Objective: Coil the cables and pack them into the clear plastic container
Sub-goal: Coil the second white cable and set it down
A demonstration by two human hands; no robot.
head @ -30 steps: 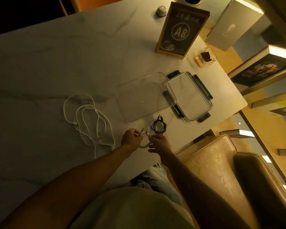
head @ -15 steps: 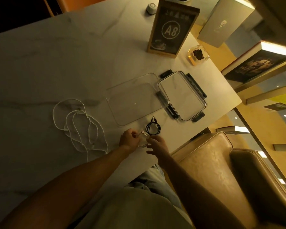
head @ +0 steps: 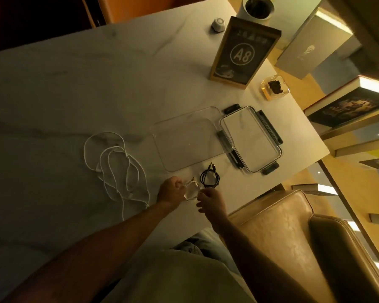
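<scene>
Near the table's front edge my left hand (head: pixel 170 191) and my right hand (head: pixel 210 200) hold a short white cable (head: pixel 190 191) between them, wound into a small loop. A coiled black cable (head: pixel 209 179) lies on the table just beyond my right hand. To the left a long white cable (head: pixel 116 169) sprawls in loose loops. The clear plastic container (head: pixel 188 138) stands open behind the hands. Its lid (head: pixel 251 138), with dark clips, lies beside it on the right.
A wooden "A8" table sign (head: pixel 242 54), a small glass dish (head: pixel 274 87) with something dark in it, a white puck-like object (head: pixel 217 24) and a grey cup (head: pixel 257 6) stand at the back right. A tan leather seat (head: pixel 293 237) is at the lower right.
The white cable between my hands has tightened from an open arc into a smaller loop. The camera view has shifted slightly.
</scene>
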